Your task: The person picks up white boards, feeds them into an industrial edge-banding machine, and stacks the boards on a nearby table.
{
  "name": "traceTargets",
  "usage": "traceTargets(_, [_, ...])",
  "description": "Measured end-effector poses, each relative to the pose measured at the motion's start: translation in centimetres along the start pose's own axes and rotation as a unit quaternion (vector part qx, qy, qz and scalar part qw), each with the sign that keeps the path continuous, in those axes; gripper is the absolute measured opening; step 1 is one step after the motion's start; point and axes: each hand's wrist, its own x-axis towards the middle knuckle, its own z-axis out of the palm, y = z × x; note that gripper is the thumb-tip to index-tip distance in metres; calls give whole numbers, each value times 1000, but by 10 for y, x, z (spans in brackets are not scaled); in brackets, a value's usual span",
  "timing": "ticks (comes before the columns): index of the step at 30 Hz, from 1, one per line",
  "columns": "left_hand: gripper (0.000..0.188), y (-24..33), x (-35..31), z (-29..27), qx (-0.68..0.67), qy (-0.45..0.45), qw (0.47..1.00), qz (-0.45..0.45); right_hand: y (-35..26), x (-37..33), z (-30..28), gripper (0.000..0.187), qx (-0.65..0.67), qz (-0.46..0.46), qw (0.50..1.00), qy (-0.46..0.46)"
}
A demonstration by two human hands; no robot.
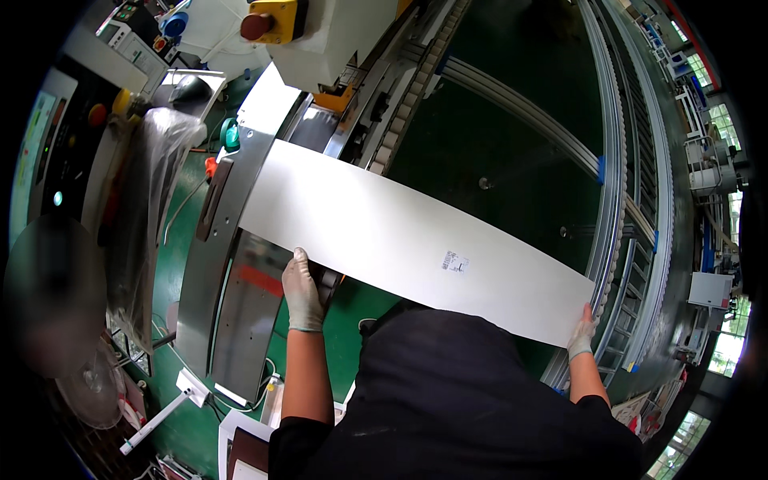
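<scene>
A long white board (360,216) lies slantwise in front of me, its left end against a grey metal guide (256,160) and its right end by the roller rail. A small printed label (455,262) is stuck on its top face. My left hand (301,290), in a pale work glove, grips the near edge towards the left end, thumb on top and the other fingers hidden below. At the right end my right hand (582,332), also gloved with bare fingertips, holds the near corner, its fingers closed over the edge.
On the right run long roller rails (612,176), with a cross beam (520,112) reaching left. A machine housing with a red stop button (256,26) stands at the upper left. At the far left are a control panel (60,152) and a plastic-wrapped bundle (152,184). The floor (180,416) is green.
</scene>
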Motion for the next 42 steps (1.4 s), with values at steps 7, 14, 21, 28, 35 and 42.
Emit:
traceTargets(7, [41,20,36,57,-48,-12,999,-4,-48,24,54,67,19,15,1000,19])
traceTargets(14, [40,31,87,114,-65,-26,998,4,-87,94,81,69,38,23,997,-62])
traceTargets(21, [38,64,119,179,-134,-50,988,-52,-108,176,100,67,9,-33,997,-76])
traceTargets(28, [45,19,214,219,-35,-4,994,100,-115,239,141,52,-154,-189,970,-10])
traceTargets(35, [45,42,228,236,244,-70,934,251,-134,174,240,69,-562,-419,696,156])
traceTargets(42, [39,50,136,234,293,-75,909,287,-61,65,379,46,-362,-460,790,-181])
